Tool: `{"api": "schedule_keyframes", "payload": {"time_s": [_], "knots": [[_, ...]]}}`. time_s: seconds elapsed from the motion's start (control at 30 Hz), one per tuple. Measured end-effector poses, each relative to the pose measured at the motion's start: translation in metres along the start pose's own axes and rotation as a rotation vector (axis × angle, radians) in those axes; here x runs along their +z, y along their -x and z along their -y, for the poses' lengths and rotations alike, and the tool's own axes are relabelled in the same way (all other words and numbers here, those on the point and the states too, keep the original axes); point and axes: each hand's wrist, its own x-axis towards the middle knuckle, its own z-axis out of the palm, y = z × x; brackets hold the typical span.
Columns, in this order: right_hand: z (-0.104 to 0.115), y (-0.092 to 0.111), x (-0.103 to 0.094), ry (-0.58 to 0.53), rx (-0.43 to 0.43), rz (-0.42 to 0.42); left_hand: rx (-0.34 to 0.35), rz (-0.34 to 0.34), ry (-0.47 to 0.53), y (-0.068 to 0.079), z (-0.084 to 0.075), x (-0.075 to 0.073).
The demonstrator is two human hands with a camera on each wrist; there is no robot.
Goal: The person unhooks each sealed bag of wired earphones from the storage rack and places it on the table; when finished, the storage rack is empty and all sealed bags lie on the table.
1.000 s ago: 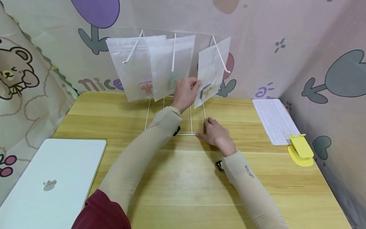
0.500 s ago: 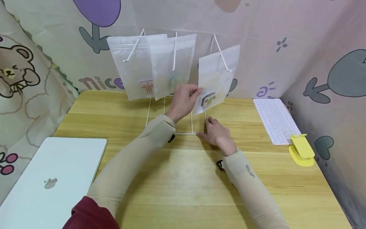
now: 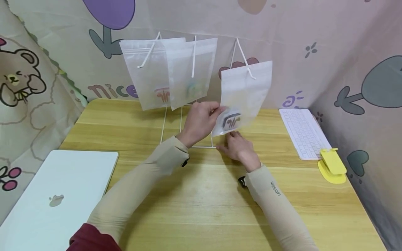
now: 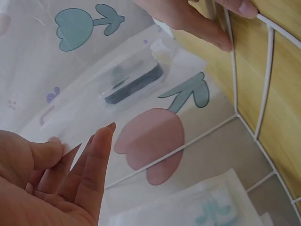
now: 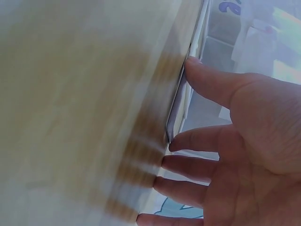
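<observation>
My left hand (image 3: 199, 122) pinches the left edge of a translucent white zip bag (image 3: 246, 87) between thumb and fingers. A print of a dark case with earbuds shows low on this bag, whose top overlaps the tip of the rightmost prong (image 3: 243, 52) of a white wire rack (image 3: 203, 147). In the left wrist view, the bag (image 4: 84, 110) spreads beyond my fingertips. My right hand (image 3: 238, 148) rests at the rack's front right corner. The right wrist view has its fingers extended, with thumb and forefinger at the base wire (image 5: 176, 106).
Two more zip bags, one with a reddish print (image 3: 146, 80) and one with a teal print (image 3: 190, 69), hang on the left and middle prongs. A silver laptop (image 3: 62, 188) lies at left; a white keyboard (image 3: 303, 132) and yellow stand (image 3: 333, 164) at right. A printed curtain (image 3: 282, 28) backs the table.
The right-hand bag has come forward and down along its prong, turning its face more toward me, with my left hand moving down alongside it. My right hand stays at the rack's corner.
</observation>
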Motion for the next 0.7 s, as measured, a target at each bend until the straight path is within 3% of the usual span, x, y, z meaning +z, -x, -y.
{"api": "schedule_keyframes", "payload": {"time_s": [0.43,0.57,0.7], "knots": [[-0.001,0.001,0.000,-0.090,-0.016,-0.033,0.194,-0.055,-0.046,0.016,-0.019,-0.010],[-0.001,0.001,0.000,-0.113,-0.015,-0.039,0.221,-0.055,-0.043,0.021,-0.027,-0.012],[-0.002,0.000,-0.001,-0.096,-0.089,-0.095,0.230,-0.058,-0.040,0.026,-0.032,-0.015]]}}
